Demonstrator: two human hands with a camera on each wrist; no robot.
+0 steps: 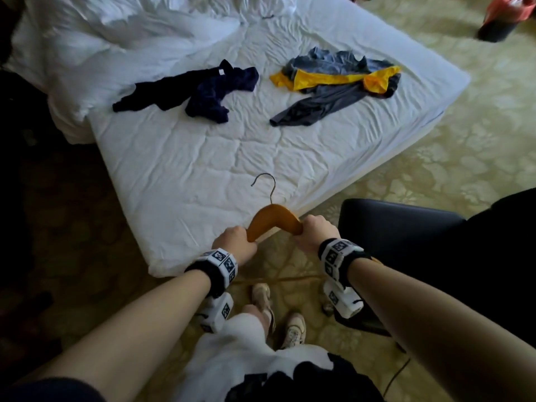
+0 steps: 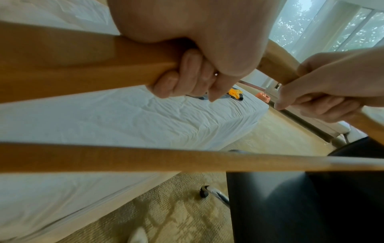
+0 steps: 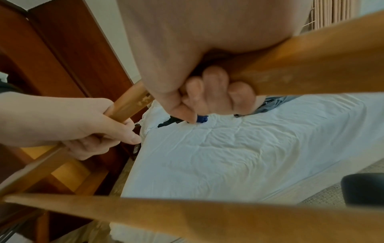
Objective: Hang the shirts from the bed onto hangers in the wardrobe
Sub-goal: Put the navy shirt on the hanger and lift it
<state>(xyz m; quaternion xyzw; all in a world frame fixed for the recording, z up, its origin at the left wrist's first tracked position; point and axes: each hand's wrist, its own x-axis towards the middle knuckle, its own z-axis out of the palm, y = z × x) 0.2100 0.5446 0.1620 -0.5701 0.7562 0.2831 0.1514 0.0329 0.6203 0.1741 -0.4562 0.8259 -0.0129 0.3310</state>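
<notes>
Hanger (image 1: 274,221) first, since it is the nearest thing to me: a wooden one with a metal hook (image 1: 264,184), held out in front of my body over the near corner of the bed (image 1: 203,169). My left hand (image 1: 236,242) has its grip wrapped round the left shoulder of the hanger, and my right hand (image 1: 316,235) has its grip wrapped round the right shoulder. From the left wrist view I see the fingers (image 2: 187,77) curled tight under the wood, with the hanger's lower bar (image 2: 187,158) crossing below them. The right wrist view shows the same on the other side, fingers (image 3: 216,92) folded under the arm of the hanger. The hook points away from me, toward the bed.

Below my arms I see my shoes (image 1: 293,329) on the patterned carpet (image 1: 464,169), and a black chair (image 1: 406,227) stands just beside my right arm.

Farther out, two shirts lie crumpled on the white sheet. The dark blue shirt (image 1: 203,94) is to the left, near the bunched white duvet (image 1: 116,39). The grey and yellow shirt (image 1: 333,82) lies to the right, apart from the blue one. Both rest flat on the bed, untouched by either hand.

At the far right edge a red and black bag (image 1: 504,18) sits on the carpet.
</notes>
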